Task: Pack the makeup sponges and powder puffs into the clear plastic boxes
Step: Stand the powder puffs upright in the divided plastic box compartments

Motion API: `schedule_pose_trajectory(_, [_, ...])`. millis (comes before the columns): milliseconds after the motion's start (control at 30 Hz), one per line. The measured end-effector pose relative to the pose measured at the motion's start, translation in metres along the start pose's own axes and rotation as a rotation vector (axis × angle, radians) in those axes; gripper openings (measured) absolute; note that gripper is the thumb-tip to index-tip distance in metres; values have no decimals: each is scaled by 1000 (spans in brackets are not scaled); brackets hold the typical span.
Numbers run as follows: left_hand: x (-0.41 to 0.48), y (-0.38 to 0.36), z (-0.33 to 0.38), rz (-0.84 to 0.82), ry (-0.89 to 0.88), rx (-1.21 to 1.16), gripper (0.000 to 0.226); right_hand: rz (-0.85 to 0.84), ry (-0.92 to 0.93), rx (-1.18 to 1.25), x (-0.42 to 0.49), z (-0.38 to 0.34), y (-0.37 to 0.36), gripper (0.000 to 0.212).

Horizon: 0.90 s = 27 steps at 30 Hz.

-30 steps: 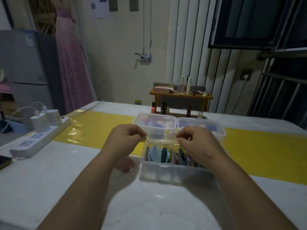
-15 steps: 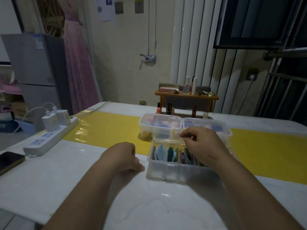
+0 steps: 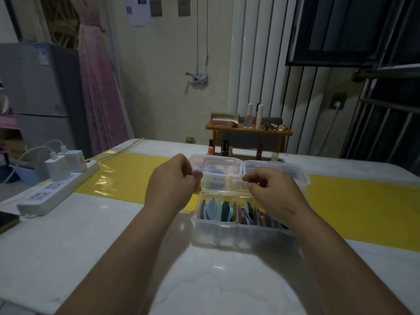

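A clear plastic box (image 3: pixel 227 233) stands on the white table in front of me, with several blue, teal, pink and grey puffs and sponges (image 3: pixel 218 210) standing on edge in its compartments. Its clear lid (image 3: pixel 216 184) stands raised at the far side. My left hand (image 3: pixel 170 185) pinches the lid's left edge with curled fingers. My right hand (image 3: pixel 272 192) pinches the lid near its right end and hides part of the box. Behind stand two lidded clear boxes, the left one (image 3: pixel 218 163) with pink and blue items and the right one (image 3: pixel 297 176).
A white power strip (image 3: pixel 52 192) with two chargers (image 3: pixel 63 162) lies at the left, with a dark phone (image 3: pixel 6 220) at the table's left edge. A yellow strip (image 3: pixel 127 176) crosses the table. Lipsticks (image 3: pixel 225 148) and a small wooden shelf (image 3: pixel 247 130) with cosmetics stand at the back.
My left hand, which had dropped onto the table beside the box, has risen back to the lid's left edge. My right hand has stayed on the lid.
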State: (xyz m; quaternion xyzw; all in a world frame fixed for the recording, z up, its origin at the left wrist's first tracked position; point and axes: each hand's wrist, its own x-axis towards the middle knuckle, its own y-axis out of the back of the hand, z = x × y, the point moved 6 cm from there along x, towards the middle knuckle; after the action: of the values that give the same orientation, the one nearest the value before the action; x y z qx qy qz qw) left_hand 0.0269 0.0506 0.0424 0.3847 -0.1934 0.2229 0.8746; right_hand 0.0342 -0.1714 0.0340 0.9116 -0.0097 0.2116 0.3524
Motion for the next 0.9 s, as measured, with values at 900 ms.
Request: schedule_pose_trajectory(900, [1, -46, -8, -466, 165, -495, 22, -48, 56, 66, -11, -28, -26, 10])
